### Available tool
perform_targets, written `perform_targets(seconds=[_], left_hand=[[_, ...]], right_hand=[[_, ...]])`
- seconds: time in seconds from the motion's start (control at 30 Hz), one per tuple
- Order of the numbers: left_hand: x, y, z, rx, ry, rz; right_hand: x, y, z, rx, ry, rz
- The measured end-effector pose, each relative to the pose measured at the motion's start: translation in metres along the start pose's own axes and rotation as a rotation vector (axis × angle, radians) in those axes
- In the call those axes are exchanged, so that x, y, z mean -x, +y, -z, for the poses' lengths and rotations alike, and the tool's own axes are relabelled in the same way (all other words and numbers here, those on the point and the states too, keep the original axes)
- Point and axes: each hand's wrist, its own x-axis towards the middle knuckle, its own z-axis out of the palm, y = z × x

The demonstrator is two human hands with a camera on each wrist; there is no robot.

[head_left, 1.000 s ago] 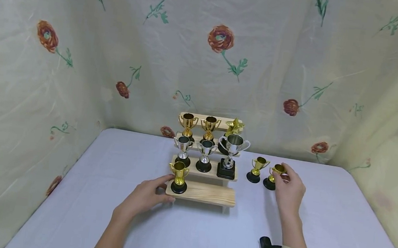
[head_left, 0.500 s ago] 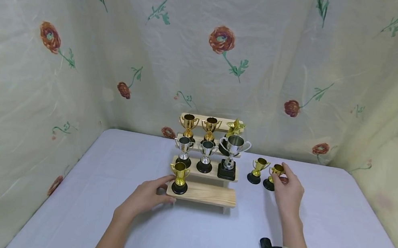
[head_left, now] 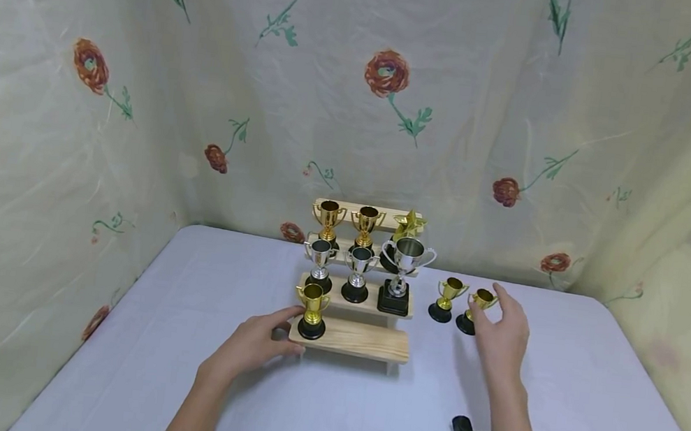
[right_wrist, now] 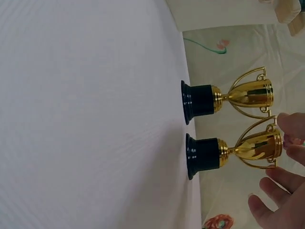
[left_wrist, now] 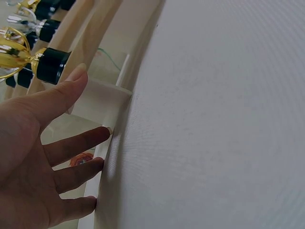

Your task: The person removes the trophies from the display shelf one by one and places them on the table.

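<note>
My left hand (head_left: 256, 339) grips the left end of the lowest step of a wooden tiered display stand (head_left: 364, 340), its thumb along the front edge. On that step, close to the fingers, stands a small gold trophy cup (head_left: 313, 303) on a black base. My right hand (head_left: 504, 334) is around a second gold trophy cup (right_wrist: 259, 145) on the table, thumb and fingers spread to either side of its handles. That cup stands upright. Just left of it is a third gold trophy cup (head_left: 447, 296).
On the middle step sit silver trophy cups (head_left: 359, 266), with a larger silver cup (head_left: 407, 257) on a square base at the right. Higher up are gold cups (head_left: 329, 217) and a gold star trophy (head_left: 409, 223). A flowered curtain (head_left: 445, 113) hangs behind the white table (head_left: 207, 264).
My right hand's thumb and fingers have spread wider apart at the gold trophy cup, which keeps its place. My left hand stays at the stand. The head view has tilted slightly.
</note>
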Motion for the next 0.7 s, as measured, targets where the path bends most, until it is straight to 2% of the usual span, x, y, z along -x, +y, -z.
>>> perform_targets(seconds=[0.23,0.43,0.7], left_hand=[[-0.002,0.001,-0.001,0.002,0.003,0.017],[-0.001,0.001,-0.001,-0.001,0.001,0.017],[0.0,0.001,-0.001,-0.004,0.005,0.009]], right_hand=[[0.0,-0.017,0.009,-0.023,0.067,0.052],[0.003,-0.03,0.017,-0.037,0.078,0.064],[0.012,-0.056,0.028,-0.095,0.159,0.154]])
